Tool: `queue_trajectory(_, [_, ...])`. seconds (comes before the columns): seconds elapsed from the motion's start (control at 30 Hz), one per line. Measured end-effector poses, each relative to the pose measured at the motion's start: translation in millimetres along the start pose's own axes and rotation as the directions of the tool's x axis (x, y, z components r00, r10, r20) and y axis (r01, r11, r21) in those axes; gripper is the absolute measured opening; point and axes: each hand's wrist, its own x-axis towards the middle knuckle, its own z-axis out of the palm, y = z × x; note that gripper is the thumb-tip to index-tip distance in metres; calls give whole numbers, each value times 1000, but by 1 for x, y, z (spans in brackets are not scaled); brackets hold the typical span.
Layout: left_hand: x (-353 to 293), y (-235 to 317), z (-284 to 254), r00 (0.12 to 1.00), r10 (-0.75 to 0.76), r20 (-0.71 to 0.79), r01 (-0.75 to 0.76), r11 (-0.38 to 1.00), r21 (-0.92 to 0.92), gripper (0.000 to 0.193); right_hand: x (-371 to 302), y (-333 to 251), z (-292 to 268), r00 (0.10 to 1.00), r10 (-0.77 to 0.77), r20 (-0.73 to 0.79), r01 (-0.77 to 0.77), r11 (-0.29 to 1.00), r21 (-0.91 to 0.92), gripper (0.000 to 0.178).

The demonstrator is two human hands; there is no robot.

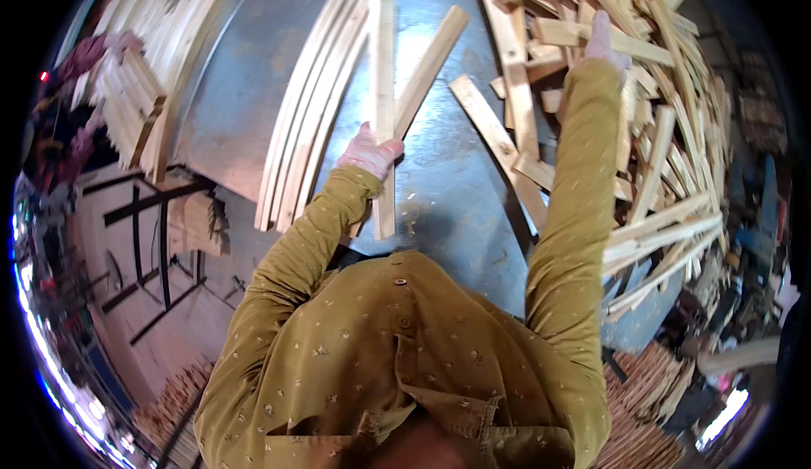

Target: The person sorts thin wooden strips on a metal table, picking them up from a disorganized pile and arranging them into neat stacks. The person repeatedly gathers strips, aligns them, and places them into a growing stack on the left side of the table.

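Observation:
My left hand (372,152), in a pale glove, is closed around a long straight wooden slat (383,55) that points away from me over the metal table. A second slat (435,64) slants to the far right from beside that hand; whether it is gripped too I cannot tell. To the left of the hand, several slightly curved-looking slats (312,114) lie side by side. With my right arm stretched out, my right hand (603,47) grips a short wooden slat (646,50) on top of the loose heap (625,131). Its fingers are partly hidden.
Blue-grey metal table (431,190) lies under the wood. Loose slats (498,144) stick out from the heap's near left side. At the far left, another person's hands (122,43) are by a stack of slats (182,64). A dark metal frame (160,233) stands at lower left.

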Motion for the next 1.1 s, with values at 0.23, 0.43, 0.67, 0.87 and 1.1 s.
queue_trajectory(0.23, [-46, 3, -23, 974, -223, 36, 168, 818, 550, 74, -16, 22, 44, 983, 62, 172, -126, 910, 394, 107])
queue_trajectory(0.43, [-29, -36, -29, 981, -127, -147, 184, 851, 492, 73, -214, 199, 34, 671, -177, 720, -308, 817, 487, 79])
queue_trajectory(0.67, [-33, -19, -28, 995, 2, -101, 54, 837, 545, 100, -244, 174, 25, 199, -184, 962, 585, 811, 34, 76])
queue_trajectory(0.87, [-34, -17, -26, 984, 20, -177, 83, 827, 556, 85, -116, 166, 10, 493, -335, 803, 868, 258, -425, 73])
queue_trajectory(1.1, [-56, -37, -71, 905, 377, -197, -79, 604, 793, 71, -109, 99, 103, 524, -205, 827, 699, 657, -280, 46])
